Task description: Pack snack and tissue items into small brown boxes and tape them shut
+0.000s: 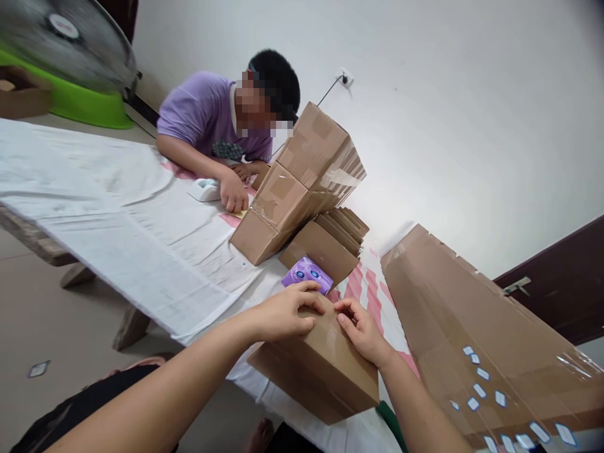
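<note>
A closed brown cardboard box sits tilted in the view at the near edge of the cloth-covered table. My left hand lies over its far left part, the fingers bent onto the top face and the thumb a little apart from them. On the right side, my right hand holds the box, with curled fingers and the thumb close to the index finger. Between the two hands there is a small gap over the box top. Just beyond my left fingers is a purple packet.
Stacked cardboard boxes and folded cardboard stand beyond. A person in a purple shirt leans over the table, one hand by a white dispenser-like object. A large carton bearing small labels is at right; a fan stands behind.
</note>
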{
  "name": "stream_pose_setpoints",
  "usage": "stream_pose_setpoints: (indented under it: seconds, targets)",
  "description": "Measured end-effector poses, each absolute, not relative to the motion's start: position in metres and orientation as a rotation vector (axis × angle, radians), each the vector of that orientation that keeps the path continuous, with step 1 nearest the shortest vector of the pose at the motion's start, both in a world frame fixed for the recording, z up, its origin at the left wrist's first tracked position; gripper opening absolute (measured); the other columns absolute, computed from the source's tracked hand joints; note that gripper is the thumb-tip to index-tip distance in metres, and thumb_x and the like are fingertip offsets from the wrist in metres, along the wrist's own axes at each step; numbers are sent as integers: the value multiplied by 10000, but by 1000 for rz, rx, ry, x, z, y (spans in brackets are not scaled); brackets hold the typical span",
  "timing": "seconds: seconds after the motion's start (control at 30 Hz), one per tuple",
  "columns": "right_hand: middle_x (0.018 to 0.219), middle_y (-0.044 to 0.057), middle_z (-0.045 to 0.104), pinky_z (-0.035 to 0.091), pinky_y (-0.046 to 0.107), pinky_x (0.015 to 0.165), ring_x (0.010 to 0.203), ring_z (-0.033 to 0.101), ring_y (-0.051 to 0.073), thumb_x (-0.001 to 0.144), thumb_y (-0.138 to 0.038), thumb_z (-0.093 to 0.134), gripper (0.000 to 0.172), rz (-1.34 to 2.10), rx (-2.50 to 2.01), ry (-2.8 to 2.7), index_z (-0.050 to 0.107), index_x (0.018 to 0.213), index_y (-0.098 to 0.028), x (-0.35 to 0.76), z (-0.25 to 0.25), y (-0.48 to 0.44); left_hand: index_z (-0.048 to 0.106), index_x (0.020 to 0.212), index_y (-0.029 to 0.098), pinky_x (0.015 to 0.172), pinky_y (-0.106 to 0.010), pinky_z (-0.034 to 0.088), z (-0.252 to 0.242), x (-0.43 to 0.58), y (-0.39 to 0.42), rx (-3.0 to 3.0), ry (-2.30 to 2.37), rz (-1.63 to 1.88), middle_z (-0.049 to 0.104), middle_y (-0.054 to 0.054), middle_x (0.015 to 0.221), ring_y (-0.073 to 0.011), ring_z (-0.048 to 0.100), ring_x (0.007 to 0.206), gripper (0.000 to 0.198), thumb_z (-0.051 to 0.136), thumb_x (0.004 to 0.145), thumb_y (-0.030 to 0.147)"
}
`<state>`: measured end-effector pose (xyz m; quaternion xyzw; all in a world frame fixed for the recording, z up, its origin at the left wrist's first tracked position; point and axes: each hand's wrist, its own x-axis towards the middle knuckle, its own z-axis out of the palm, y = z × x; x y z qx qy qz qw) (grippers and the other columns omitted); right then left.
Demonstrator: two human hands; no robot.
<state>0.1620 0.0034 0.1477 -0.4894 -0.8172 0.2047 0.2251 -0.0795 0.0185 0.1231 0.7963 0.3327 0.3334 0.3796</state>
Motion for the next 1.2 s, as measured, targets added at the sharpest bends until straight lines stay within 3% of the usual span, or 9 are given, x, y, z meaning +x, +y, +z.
stream_pose_setpoints:
  seconds: [0.13, 0.3, 0.47, 0.63, 0.77, 0.87, 0.97, 1.2]
  targets:
    - [996, 48, 617, 476, 321, 821, 922, 590, 180, 926, -324, 462, 141, 551, -1340, -2262, 531, 975, -211, 163, 147, 4, 709, 1036, 242, 1098, -344, 348, 122, -80, 19, 2030, 848, 849, 418, -34, 1479, -278, 390, 1358, 376, 549, 699, 196]
    - [1024, 51, 610, 476, 321, 843, 942, 587, 179, 924, -319, 470, 192, 501, -1352, -2276, 525, 1071, -209, 163, 146, 3, 710, 1025, 244, 1096, -357, 349, 120, -79, 20, 2033, 837, 868, 431, -43, 1468, -271, 390, 1357, 369, 555, 695, 188]
    - [1013, 52, 622, 477, 329, 842, 957, 592, 187, 933, -331, 456, 144, 543, -1357, -2265, 528, 959, -209, 163, 146, 3, 706, 1042, 245, 1101, -358, 343, 122, -79, 19, 2027, 846, 848, 405, -48, 1488, -271, 387, 1361, 377, 550, 702, 195]
    - [1037, 56, 617, 480, 343, 857, 964, 593, 187, 926, -305, 465, 189, 485, -1361, -2272, 517, 1085, -216, 164, 145, 3, 706, 1038, 248, 1099, -344, 347, 123, -80, 19, 2036, 829, 862, 450, -36, 1458, -265, 386, 1362, 383, 540, 699, 186]
    - [1017, 54, 633, 490, 341, 842, 958, 603, 191, 924, -311, 465, 135, 499, -1366, -2269, 538, 981, -213, 164, 145, 3, 710, 1024, 251, 1091, -357, 355, 120, -79, 20, 2033, 829, 869, 449, -31, 1460, -271, 389, 1359, 375, 547, 692, 184]
    - [1058, 66, 633, 494, 349, 865, 984, 608, 192, 928, -311, 461, 171, 494, -1365, -2254, 538, 1044, -210, 163, 146, 3, 708, 1028, 254, 1096, -361, 346, 119, -79, 20, 2033, 819, 874, 434, -34, 1471, -267, 385, 1363, 379, 550, 690, 185]
    - [1118, 75, 645, 487, 368, 908, 1040, 604, 200, 934, -291, 451, 244, 428, -1353, -2285, 553, 1143, -217, 161, 149, 3, 705, 1038, 244, 1096, -352, 346, 120, -79, 19, 2034, 831, 873, 433, -45, 1470, -262, 401, 1352, 385, 550, 690, 191]
    - [1002, 75, 674, 496, 397, 866, 958, 612, 217, 925, -239, 445, 197, 115, -1290, -2426, 628, 997, -227, 150, 163, -5, 711, 1021, 250, 1100, -354, 346, 120, -79, 20, 2023, 831, 888, 446, -38, 1460, -270, 396, 1354, 377, 557, 679, 204]
